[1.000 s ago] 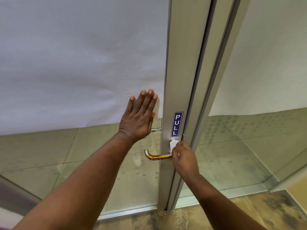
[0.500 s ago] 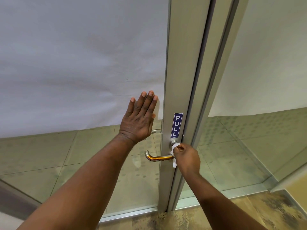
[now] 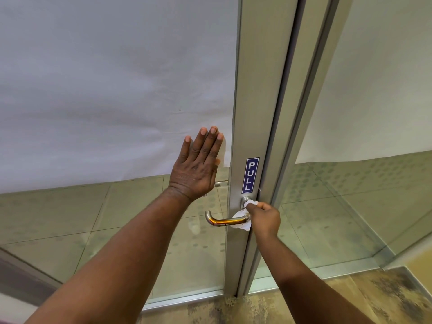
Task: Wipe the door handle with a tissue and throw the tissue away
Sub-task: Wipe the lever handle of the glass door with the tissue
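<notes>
A metal lever door handle [image 3: 221, 220] sticks out to the left from the aluminium door frame [image 3: 257, 113], just below a blue PULL sign [image 3: 250, 175]. My right hand [image 3: 265, 218] is shut on a white tissue [image 3: 242, 219], which is pressed against the handle's base and round rose. My left hand [image 3: 197, 168] lies flat and open on the glass door, fingers up, just left of the frame and above the handle.
The glass door [image 3: 117, 90] is covered on its upper part by a white sheet. A second glass panel [image 3: 374, 113] stands to the right. Mottled brown floor [image 3: 304, 307] runs along the bottom. No bin is in view.
My right hand has shifted the tissue at the handle's base, from bunched over the rose to spread down around the lever's root. My left hand stays flat on the glass.
</notes>
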A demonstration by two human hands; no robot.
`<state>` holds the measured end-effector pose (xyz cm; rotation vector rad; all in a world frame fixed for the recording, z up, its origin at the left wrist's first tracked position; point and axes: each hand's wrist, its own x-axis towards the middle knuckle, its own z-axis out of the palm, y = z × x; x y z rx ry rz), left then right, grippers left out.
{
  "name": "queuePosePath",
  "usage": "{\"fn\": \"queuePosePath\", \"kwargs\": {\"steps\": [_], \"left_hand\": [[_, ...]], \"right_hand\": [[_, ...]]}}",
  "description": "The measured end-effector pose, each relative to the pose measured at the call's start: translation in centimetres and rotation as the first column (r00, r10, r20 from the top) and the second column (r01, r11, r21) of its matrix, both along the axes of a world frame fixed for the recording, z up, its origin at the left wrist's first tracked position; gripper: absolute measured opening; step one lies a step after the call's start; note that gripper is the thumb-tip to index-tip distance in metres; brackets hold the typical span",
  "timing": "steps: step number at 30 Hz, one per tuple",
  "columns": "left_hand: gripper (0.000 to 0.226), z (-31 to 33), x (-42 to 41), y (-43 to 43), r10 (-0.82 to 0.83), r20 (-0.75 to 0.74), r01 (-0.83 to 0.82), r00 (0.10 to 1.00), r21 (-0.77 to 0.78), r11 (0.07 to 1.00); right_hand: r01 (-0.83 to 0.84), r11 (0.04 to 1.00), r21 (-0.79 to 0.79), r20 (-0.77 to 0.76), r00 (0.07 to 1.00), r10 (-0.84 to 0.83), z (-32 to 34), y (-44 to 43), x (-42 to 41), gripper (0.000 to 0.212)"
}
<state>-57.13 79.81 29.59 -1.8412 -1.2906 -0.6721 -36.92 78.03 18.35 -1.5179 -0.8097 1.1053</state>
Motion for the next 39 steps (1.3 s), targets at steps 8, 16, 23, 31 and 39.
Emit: {"fn": "queuePosePath", "kwargs": {"steps": [8, 16, 23, 31, 39], "left_hand": [[0.072, 0.1, 0.0, 0.0, 0.0, -0.003, 0.0, 1.0, 0.001, 1.0], [0.072, 0.1, 0.0, 0.0, 0.009, -0.006, -0.009, 1.0, 0.006, 1.0], [0.071, 0.0, 0.1, 0.0, 0.002, -0.001, -0.002, 1.0, 0.011, 1.0], [0.072, 0.0, 0.1, 0.0, 0.002, 0.005, -0.002, 1.0, 0.004, 1.0], [0.07, 0.2, 0.1, -0.2, -0.01, 0.008, 0.01, 1.0, 0.001, 1.0]], "right_hand": [[-0.063, 0.987, -0.15, -0.441, 0.897, -0.01, -0.2, -0.2, 0.4, 0.019], [-0.066, 0.989, -0.133, -0.599, 0.8, -0.027, -0.2, -1.7, 0.6, 0.01], [-0.077, 0.992, -0.102, -0.584, 0.811, 0.003, -0.8, -3.1, 0.5, 0.022], [0.024, 0.995, -0.097, -0.565, 0.821, -0.075, -2.1, -4.6, -0.6, 0.017], [0.034, 0.998, 0.046, -0.152, 0.988, -0.026, -2.1, -5.6, -1.0, 0.016]]}}
